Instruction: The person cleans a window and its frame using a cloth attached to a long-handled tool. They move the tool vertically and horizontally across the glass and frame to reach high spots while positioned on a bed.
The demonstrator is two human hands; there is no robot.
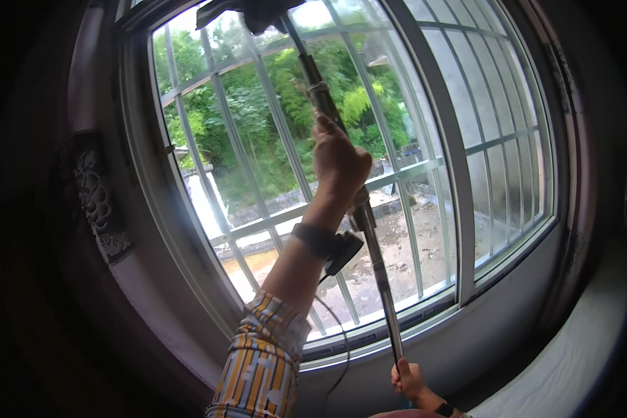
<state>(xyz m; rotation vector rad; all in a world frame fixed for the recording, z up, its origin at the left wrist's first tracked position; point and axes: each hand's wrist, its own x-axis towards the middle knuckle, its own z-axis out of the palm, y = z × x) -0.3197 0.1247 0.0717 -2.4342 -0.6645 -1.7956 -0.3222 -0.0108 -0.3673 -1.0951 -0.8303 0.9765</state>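
Note:
A long-handled mop (pixel 385 299) slants up across the window, its metal pole running from the lower right to the upper left. Its dark cloth head (pixel 254 12) is at the top of the glass, partly cut off by the picture's edge. My left hand (pixel 338 159) is wrapped round the upper pole, arm raised, with a dark band and a small black device at the wrist. Low down, my right hand (pixel 409 380) grips the bottom part of the same pole. Behind the pole is the sliding window's glass (pixel 251 132).
Metal security bars (pixel 279 118) stand outside the window, with trees and bare ground beyond. A frame upright (pixel 460 209) divides the two panes. A thin black cable (pixel 346 341) hangs from the wrist device. Patterned curtain (pixel 94 195) lines the left; pale fabric (pixel 571 355) lies lower right.

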